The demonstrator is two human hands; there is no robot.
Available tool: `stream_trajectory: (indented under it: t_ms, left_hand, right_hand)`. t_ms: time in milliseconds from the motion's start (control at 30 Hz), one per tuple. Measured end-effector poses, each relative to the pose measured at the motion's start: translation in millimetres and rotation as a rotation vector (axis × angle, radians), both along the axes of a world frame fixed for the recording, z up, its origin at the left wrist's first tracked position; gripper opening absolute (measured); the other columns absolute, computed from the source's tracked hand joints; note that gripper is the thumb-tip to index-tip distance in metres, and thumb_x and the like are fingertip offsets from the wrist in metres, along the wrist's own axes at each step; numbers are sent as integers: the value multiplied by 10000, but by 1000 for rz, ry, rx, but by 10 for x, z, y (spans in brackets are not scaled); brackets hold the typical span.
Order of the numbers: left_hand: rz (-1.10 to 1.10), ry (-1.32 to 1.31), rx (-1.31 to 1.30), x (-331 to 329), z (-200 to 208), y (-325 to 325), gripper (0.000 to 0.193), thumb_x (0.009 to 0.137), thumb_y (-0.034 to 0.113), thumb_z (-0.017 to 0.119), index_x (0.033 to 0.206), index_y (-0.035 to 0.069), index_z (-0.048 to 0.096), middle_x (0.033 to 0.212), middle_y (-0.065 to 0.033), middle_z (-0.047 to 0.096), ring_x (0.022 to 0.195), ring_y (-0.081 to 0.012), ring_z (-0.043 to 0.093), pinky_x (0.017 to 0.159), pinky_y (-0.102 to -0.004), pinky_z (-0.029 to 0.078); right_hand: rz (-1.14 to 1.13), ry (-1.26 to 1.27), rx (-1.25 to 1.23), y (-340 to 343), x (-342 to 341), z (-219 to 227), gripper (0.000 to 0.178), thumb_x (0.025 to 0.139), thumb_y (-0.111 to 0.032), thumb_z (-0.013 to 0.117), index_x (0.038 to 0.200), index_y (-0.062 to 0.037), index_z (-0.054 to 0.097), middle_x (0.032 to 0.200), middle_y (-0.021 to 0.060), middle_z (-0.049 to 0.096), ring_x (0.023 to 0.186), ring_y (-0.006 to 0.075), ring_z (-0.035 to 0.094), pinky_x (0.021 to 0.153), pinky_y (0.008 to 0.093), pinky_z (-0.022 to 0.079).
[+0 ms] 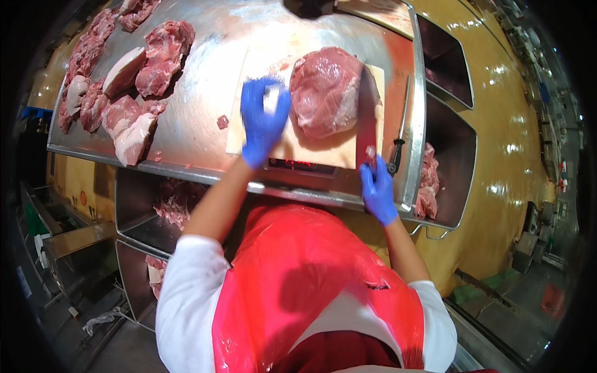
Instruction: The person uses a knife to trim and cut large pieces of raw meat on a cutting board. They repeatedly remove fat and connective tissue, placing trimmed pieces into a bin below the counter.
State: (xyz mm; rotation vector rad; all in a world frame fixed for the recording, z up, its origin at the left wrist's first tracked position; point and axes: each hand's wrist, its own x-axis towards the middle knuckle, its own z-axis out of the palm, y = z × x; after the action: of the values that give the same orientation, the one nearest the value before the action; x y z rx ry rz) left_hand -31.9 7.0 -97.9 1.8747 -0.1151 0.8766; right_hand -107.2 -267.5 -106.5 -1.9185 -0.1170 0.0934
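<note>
Right of the table [199,118], a bin [457,165] holds meat [426,186]; right hand [379,191] grips a knife [366,124], left hand's [259,124] fingers curl apart.

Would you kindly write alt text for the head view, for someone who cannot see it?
A person's blue-gloved right hand holds a large knife along the right side of a big piece of raw meat on a pale board, the blurred left hand at the meat's left. More cuts lie leftward on the metal table.

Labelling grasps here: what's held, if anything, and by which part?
Right hand: large knife, by its handle end. Left hand: blurred, nothing visibly held.
</note>
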Motion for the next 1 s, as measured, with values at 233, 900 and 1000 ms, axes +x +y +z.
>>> stream_trajectory:
  t_ms: [233, 900, 1000]
  left_hand:
    - [13, -38, 391, -417, -278, -413, 233, 714, 141, 778, 924, 178, 681, 1000, -53, 598, 966, -273, 564, 837, -419, 419]
    - [24, 368, 60, -389, -343, -508, 176, 770, 73, 697, 885, 41, 568, 828, -120, 513, 775, -271, 542, 703, -377, 477]
    - [-204, 578, -481, -516, -427, -427, 198, 766, 12, 679, 838, 64, 502, 806, -18, 482, 737, -123, 466, 672, -275, 427]
  right_hand:
    - [213, -233, -254, 622, 460, 325, 663, 960, -75, 547, 1561, -197, 296, 1059, 253, 665, 871, 432, 675, 738, 486, 523]
    - [127, -106, -158, -375, -196, 532, 602, 989, -97, 551, 1548, -161, 336, 1078, 217, 689, 845, 356, 702, 750, 373, 529]
    - [213, -101, -143, 167, -51, 399, 624, 987, -101, 531, 1561, -179, 299, 1060, 229, 689, 865, 416, 684, 743, 427, 527]
